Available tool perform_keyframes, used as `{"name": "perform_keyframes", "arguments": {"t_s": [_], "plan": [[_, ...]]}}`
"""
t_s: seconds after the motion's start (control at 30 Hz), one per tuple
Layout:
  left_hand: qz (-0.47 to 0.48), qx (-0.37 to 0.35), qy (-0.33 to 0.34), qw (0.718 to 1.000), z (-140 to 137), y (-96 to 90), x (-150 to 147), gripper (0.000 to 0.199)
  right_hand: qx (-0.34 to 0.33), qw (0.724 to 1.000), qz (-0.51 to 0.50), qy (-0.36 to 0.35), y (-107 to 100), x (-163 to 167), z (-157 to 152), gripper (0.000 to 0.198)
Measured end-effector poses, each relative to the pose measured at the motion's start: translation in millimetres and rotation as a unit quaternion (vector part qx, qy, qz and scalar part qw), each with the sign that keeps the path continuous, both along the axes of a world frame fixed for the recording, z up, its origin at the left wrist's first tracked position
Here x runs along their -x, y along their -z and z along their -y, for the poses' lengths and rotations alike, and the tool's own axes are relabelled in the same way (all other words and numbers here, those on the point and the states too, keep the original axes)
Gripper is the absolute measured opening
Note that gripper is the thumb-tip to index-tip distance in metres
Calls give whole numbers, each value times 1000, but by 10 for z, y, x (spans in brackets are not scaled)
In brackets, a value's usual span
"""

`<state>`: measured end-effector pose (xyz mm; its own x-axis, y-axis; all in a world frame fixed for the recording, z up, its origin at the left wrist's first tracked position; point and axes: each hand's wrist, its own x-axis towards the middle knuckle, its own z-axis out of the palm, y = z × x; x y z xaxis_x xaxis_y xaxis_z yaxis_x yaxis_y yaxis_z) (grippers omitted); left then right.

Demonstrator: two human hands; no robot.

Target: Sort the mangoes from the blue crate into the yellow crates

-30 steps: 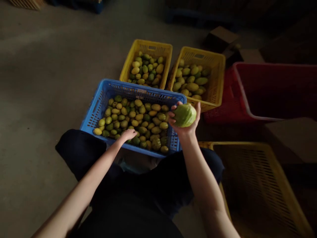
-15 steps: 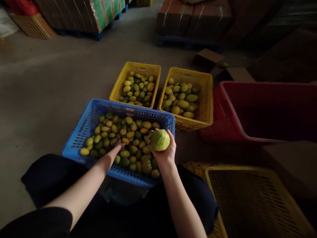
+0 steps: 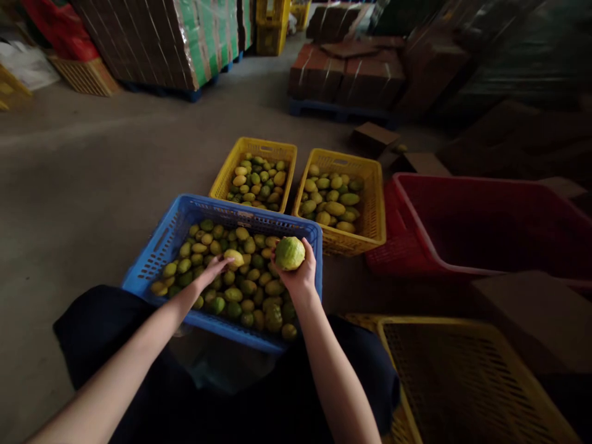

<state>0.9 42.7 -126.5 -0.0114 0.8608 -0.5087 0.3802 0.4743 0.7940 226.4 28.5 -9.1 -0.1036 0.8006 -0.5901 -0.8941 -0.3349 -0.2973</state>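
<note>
A large, bumpy green citrus fruit (image 3: 290, 253) rests in my right hand (image 3: 303, 275), its fingers curled around the fruit's sides above the right end of the blue crate (image 3: 160, 246). My left hand (image 3: 215, 270) grips a yellow lemon (image 3: 234, 258) by its near side, over the middle of the same crate. Many green and yellow lemons (image 3: 234, 294) fill the crate's bottom beneath both hands. Among them, near the front right, lies another knobbly green fruit (image 3: 273, 317).
Behind the blue crate stand a left yellow crate (image 3: 223, 176) and a right yellow crate (image 3: 377, 213), both holding lemons. To the right are a red tub (image 3: 393, 246), a front yellow crate (image 3: 393, 364) and a cardboard box (image 3: 531, 314). Wrapped pallet stacks (image 3: 208, 46) stand farther back.
My left hand has lifted a yellow lemon from among the others. My right hand still holds the large green fruit. The view has tipped up, showing more of the background.
</note>
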Motion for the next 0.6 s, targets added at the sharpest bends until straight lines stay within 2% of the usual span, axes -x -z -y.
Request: {"name": "perform_keyframes", "arguments": {"t_s": [0.07, 0.17, 0.2, 0.3, 0.33, 0.37, 0.47, 0.6], "plan": [[90, -10, -38, 995, -123, -265, 116, 39, -28, 999, 12, -24, -9, 4, -11, 25], [237, -56, -67, 968, -257, -824, 315, 44, -83, 994, 31, -64, -31, -5, 37, 21], [313, -62, -75, 945, -263, -1015, 376, 47, -101, 992, 32, -72, -33, -8, 73, 20], [569, -11, -83, 818, -181, -1443, 502, 49, -144, 985, 13, -93, -35, 0, 206, 21], [614, 13, -81, 785, -137, -1520, 518, 48, -150, 982, 7, -112, -44, 12, 247, 22], [631, 27, -81, 771, -93, -1567, 523, 48, -154, 978, 8, -141, -62, 29, 282, 23], [625, 49, -96, 773, 13, -1591, 478, 53, -177, 961, 35, -209, -174, 120, 340, 25], [609, 63, -117, 782, 104, -1554, 375, 45, -235, 949, 73, -198, -265, 296, 338, 25]]}}
